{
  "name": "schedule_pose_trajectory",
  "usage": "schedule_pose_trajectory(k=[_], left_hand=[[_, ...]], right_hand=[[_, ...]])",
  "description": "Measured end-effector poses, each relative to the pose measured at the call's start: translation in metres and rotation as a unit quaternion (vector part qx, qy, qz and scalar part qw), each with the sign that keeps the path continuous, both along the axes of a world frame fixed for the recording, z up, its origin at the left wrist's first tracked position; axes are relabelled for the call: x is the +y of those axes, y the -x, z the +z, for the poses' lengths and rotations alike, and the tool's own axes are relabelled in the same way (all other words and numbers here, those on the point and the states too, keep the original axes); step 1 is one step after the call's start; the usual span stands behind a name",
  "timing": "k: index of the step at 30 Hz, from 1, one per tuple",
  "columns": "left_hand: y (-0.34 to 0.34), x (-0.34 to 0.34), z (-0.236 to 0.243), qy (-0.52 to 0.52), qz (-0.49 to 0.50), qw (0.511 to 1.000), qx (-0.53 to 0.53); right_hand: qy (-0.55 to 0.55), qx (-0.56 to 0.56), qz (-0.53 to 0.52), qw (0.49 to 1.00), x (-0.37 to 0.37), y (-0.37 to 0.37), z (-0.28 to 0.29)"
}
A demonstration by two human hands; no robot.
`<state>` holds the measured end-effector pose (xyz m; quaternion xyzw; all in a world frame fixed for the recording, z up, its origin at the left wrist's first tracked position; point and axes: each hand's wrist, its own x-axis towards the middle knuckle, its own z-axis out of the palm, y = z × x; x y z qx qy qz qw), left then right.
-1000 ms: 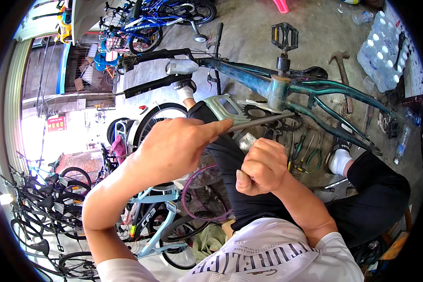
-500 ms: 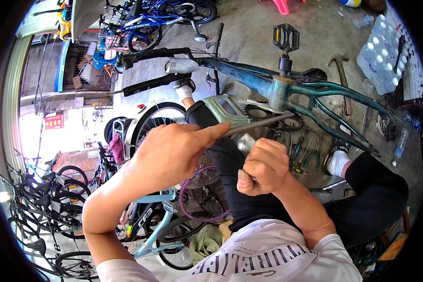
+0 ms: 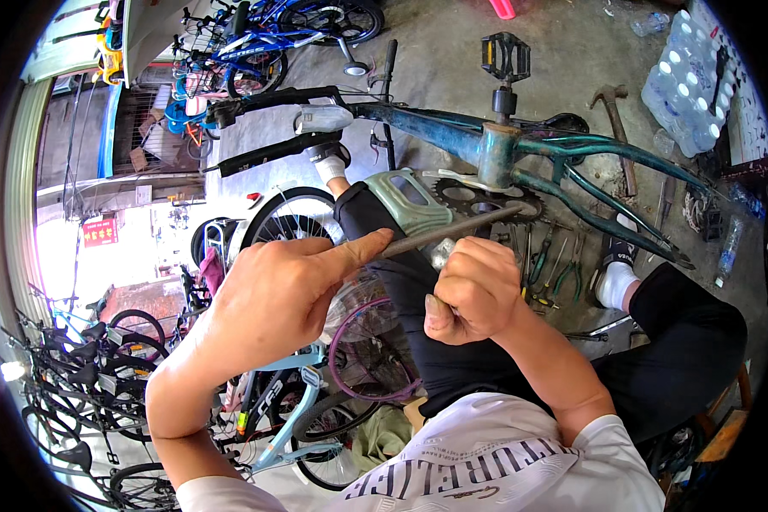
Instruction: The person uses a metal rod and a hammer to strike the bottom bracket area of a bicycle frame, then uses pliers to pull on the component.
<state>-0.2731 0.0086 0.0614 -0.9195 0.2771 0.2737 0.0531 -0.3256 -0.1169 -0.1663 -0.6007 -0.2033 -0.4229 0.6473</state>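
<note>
My left hand point(image 3: 277, 286) is closed round the near end of a long, slim grey metal file point(image 3: 461, 229), index finger stretched along it. The file slants up to the right, its far end over the chainring point(image 3: 469, 200) in this view. My right hand point(image 3: 474, 292) makes a fist just below the file. A shiny silvery metal piece point(image 3: 441, 253) shows past its knuckles; most of it is hidden. Beyond my hands is a worn teal bicycle frame point(image 3: 563, 149) with a pedal point(image 3: 505, 58) pointing away from me.
A claw hammer point(image 3: 613, 128), green-handled pliers point(image 3: 569, 275) and other tools lie on the concrete floor. A pale green plastic stool point(image 3: 405, 200) stands near my leg. Wrapped bottles point(image 3: 687, 85) are at far right; parked bicycles point(image 3: 85, 367) crowd the left.
My left hand and the file have drawn back a little to the left. The right fist keeps nearly the same place. The whole view has shifted slightly.
</note>
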Motion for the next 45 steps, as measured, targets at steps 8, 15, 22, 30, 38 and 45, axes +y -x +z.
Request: schedule_pose_trajectory(k=[8,15,22,30,38,45], left_hand=[[-0.006,-0.006,-0.008,0.009,-0.019,1.000,-0.010],[-0.004,-0.011,-0.011,-0.009,-0.008,1.000,0.004],[-0.014,-0.017,0.014,-0.053,-0.020,0.998,0.013],[-0.014,-0.025,-0.016,-0.018,-0.037,0.999,0.018],[-0.023,-0.002,-0.004,0.021,-0.018,0.999,0.035],[-0.022,-0.005,0.003,-0.004,-0.016,0.999,0.042]], right_hand=[[-0.014,-0.009,0.002,1.000,-0.002,-0.005,0.005],[-0.008,-0.011,-0.002,1.000,0.000,-0.007,0.005],[-0.014,0.002,-0.011,1.000,-0.001,-0.006,0.003],[-0.020,-0.004,0.010,1.000,-0.001,-0.004,0.004],[-0.013,-0.002,0.006,1.000,-0.002,-0.004,0.002],[0.000,-0.006,0.010,1.000,-0.002,-0.004,0.002]])
